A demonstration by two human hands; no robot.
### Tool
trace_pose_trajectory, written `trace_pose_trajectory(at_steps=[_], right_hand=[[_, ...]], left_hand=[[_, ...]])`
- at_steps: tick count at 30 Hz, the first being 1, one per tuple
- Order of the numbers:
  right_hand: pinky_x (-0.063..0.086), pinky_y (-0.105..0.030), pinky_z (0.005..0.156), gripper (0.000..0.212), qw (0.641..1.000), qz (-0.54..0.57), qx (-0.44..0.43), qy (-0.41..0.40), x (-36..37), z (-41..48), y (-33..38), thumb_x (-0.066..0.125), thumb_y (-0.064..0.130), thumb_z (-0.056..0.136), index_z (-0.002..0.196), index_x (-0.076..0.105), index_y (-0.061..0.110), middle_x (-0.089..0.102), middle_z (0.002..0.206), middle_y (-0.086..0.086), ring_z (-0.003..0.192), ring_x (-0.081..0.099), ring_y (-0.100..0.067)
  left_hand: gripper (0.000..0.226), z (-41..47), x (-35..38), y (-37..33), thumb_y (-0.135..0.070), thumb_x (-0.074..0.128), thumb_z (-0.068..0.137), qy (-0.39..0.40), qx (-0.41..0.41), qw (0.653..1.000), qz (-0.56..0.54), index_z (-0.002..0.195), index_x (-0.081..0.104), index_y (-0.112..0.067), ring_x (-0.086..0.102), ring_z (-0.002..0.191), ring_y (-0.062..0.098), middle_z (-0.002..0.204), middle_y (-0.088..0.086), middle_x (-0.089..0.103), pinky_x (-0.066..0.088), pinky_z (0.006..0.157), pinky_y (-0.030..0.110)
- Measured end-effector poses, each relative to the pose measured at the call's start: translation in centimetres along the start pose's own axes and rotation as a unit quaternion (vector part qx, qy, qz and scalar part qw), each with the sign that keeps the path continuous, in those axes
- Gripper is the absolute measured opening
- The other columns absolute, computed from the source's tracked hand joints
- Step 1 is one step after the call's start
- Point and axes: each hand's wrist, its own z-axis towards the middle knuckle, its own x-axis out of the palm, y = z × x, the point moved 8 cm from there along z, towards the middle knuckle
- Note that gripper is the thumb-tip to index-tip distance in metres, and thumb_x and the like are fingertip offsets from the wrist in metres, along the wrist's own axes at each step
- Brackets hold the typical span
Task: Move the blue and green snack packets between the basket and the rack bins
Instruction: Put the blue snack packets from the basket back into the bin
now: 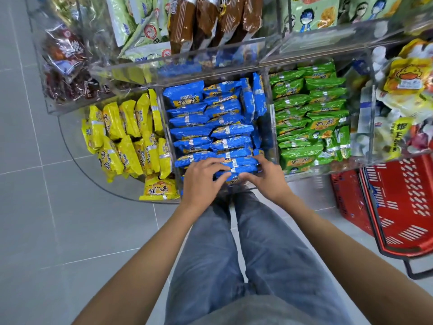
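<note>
Blue snack packets [210, 123] fill the middle clear bin of the rack, stacked in rows. Green snack packets [309, 113] fill the bin to its right. My left hand [202, 181] and my right hand [264, 175] are both at the near end of the blue bin. Between them lies a blue packet [236, 171]; my fingers curl onto it from both sides. The red basket [398, 207] stands on the floor at the right, and what shows of its inside holds no packets.
Yellow packets [126, 141] fill the bin left of the blue ones. The clear upper shelf [210, 64] with brown and pale green packs overhangs the bins. Mixed yellow and white packs [403, 90] sit far right. My legs stand close to the rack on grey floor tiles [46, 207].
</note>
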Motion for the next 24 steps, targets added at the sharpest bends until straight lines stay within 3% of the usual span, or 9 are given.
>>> trace_pose_trajectory(at_steps=[5, 8, 14, 18, 24], right_hand=[[0.047, -0.029, 0.088, 0.064, 1.0, -0.006, 0.024, -0.001, 1.3, 0.1, -1.0, 0.076, 0.039, 0.073, 0.128, 0.055, 0.016, 0.071, 0.101, -0.01, 0.096, 0.065, -0.023], [0.039, -0.013, 0.074, 0.063, 0.999, 0.015, 0.023, -0.019, 1.6, -0.2, -1.2, 0.077, 0.04, 0.072, 0.129, 0.055, 0.022, 0.072, 0.094, -0.008, 0.092, 0.066, -0.019], [0.047, -0.034, 0.091, 0.069, 1.0, 0.005, -0.001, 0.012, 2.3, -0.9, -1.2, 0.07, 0.044, 0.077, 0.136, 0.044, 0.02, 0.069, 0.106, -0.008, 0.101, 0.063, -0.023], [0.04, -0.018, 0.083, 0.063, 1.0, 0.012, -0.02, -0.004, 1.7, -1.9, -1.3, 0.073, 0.037, 0.076, 0.132, 0.05, 0.017, 0.066, 0.113, -0.003, 0.107, 0.06, -0.017], [0.039, -0.034, 0.1, 0.068, 1.0, -0.009, -0.028, -0.003, 0.0, -3.3, -1.6, 0.067, 0.034, 0.083, 0.14, 0.04, 0.011, 0.056, 0.13, -0.01, 0.122, 0.051, -0.024]], left_hand=[[0.009, -0.1, 0.7, 0.7, -0.024, 0.077, 0.075, 0.008, -0.055, 0.998, -0.015, 0.079, 0.077, -0.015, 0.069, 0.083, 0.018, 0.095, -0.001, 0.074, 0.047, 0.076, 0.032], [0.01, -0.4, 1.0, 0.9, -0.024, 0.077, 0.075, 0.014, -0.059, 0.998, -0.01, 0.079, 0.076, -0.015, 0.068, 0.084, 0.018, 0.096, -0.001, 0.074, 0.047, 0.076, 0.031], [0.017, -0.7, 0.7, 0.6, -0.025, 0.077, 0.074, 0.032, -0.034, 0.999, 0.004, 0.087, 0.072, -0.015, 0.065, 0.093, 0.02, 0.105, 0.0, 0.07, 0.043, 0.08, 0.031], [0.029, -2.2, 0.9, 0.3, -0.027, 0.076, 0.076, 0.043, -0.024, 0.998, 0.027, 0.101, 0.069, -0.015, 0.057, 0.112, 0.024, 0.123, 0.002, 0.062, 0.037, 0.099, 0.038], [0.042, -4.2, 0.3, 0.0, -0.032, 0.073, 0.079, 0.033, -0.068, 0.997, 0.029, 0.118, 0.063, -0.019, 0.045, 0.128, 0.021, 0.136, 0.002, 0.053, 0.029, 0.111, 0.039]])
